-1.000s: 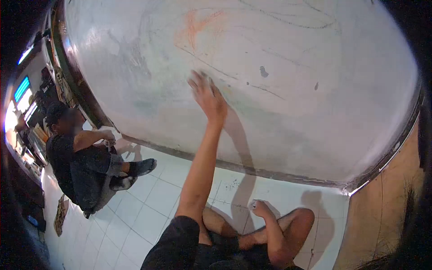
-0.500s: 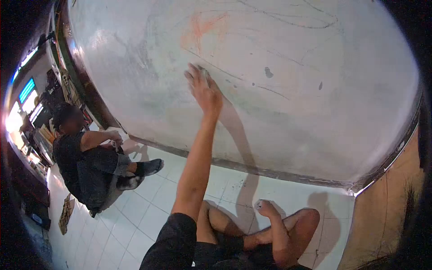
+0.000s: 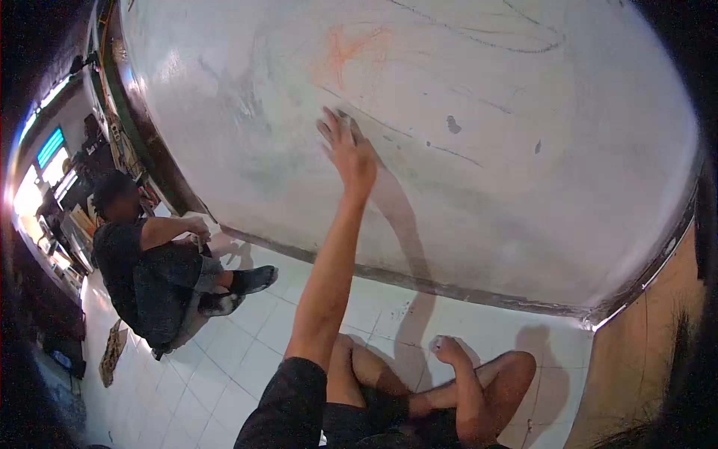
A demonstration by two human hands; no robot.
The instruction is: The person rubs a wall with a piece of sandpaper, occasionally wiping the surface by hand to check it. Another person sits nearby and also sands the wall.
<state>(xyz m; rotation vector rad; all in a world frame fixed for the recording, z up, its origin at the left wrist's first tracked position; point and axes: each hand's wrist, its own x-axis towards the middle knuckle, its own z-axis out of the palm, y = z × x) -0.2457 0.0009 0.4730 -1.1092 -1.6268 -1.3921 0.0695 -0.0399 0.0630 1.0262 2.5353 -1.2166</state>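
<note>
My left hand (image 3: 350, 156) reaches up at arm's length to a pale painted wall (image 3: 486, 209). Its fingers are stretched and spread against the surface, just below the end of a long dark scratch line. A small dark grey patch shows between the fingertips; whether it is a thing under the hand I cannot tell. Low down near my bent knee, my right hand (image 3: 450, 350) is closed, with a bit of something whitish at its thumb side. An orange smear (image 3: 348, 56) marks the wall above my left hand.
Another person (image 3: 149, 262) crouches on the left, close to the wall, with hands near the knees. White floor tiles (image 3: 224, 374) run up to the wall's dark base edge (image 3: 479, 295). A brown panel (image 3: 636, 352) stands on the right. Clutter lines the far left.
The view has shifted a little, so the wall sits slightly further right. My left hand has slid slightly left along the wall and its fingers are wider apart. My right hand stays closed.
</note>
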